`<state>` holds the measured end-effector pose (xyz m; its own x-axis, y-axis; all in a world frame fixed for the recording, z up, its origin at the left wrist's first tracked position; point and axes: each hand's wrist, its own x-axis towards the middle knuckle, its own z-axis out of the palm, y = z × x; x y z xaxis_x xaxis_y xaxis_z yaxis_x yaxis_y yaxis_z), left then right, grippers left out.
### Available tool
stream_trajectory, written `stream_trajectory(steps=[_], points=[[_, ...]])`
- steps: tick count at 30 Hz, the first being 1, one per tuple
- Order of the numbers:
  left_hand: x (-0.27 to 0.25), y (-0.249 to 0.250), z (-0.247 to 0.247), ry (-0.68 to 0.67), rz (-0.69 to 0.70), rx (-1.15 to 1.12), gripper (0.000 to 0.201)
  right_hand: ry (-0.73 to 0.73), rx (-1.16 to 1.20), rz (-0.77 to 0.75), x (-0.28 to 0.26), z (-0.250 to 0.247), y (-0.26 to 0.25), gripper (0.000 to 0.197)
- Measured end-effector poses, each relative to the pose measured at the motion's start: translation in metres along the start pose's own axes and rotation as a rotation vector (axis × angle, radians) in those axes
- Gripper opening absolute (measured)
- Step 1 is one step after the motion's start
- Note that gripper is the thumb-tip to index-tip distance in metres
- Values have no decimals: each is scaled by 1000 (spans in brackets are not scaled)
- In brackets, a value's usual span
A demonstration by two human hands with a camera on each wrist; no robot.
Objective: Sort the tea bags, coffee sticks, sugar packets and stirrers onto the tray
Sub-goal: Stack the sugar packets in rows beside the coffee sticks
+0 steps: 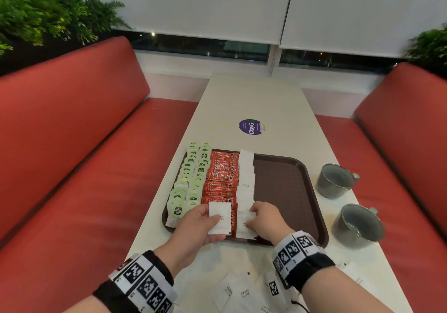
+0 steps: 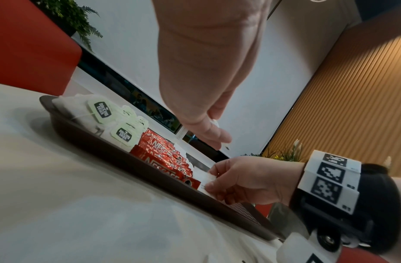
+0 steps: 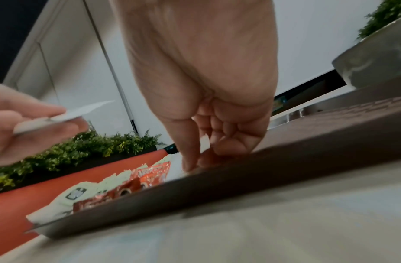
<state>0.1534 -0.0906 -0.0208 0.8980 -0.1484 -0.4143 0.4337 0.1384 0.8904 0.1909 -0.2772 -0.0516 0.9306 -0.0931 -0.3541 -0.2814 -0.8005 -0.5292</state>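
A brown tray holds two columns of green tea bags, a column of red coffee sticks and a column of white sugar packets. My left hand hovers over the tray's near edge and grips a small stack of sugar packets between thumb and fingers. My right hand pinches a sugar packet at the near end of the white column. The left wrist view shows that pinch on the packet. In the right wrist view, the right fingertips are down inside the tray. No stirrers show.
Several loose sugar packets lie on the white table between my wrists. Two grey mugs stand right of the tray. The tray's right half is bare. Red benches flank the table on both sides.
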Motion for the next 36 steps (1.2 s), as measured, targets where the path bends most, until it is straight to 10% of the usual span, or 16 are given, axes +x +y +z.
stream_trajectory(steps=[5, 10, 15, 30, 36], points=[[2, 0, 6, -18, 16, 25, 18, 225, 79, -131, -17, -11, -9, 23], [4, 0, 17, -29, 34, 64, 20, -20, 569, -222, -40, -7, -18, 8], [2, -2, 19, -19, 35, 138, 11, 60, 639, -152, -33, -5, -2, 18], [-14, -4, -27, 60, -8, 45, 10, 57, -153, 37, -20, 6, -7, 5], [-26, -11, -36, 44, 6, 71, 8, 163, -252, -18, -54, -15, -19, 35]])
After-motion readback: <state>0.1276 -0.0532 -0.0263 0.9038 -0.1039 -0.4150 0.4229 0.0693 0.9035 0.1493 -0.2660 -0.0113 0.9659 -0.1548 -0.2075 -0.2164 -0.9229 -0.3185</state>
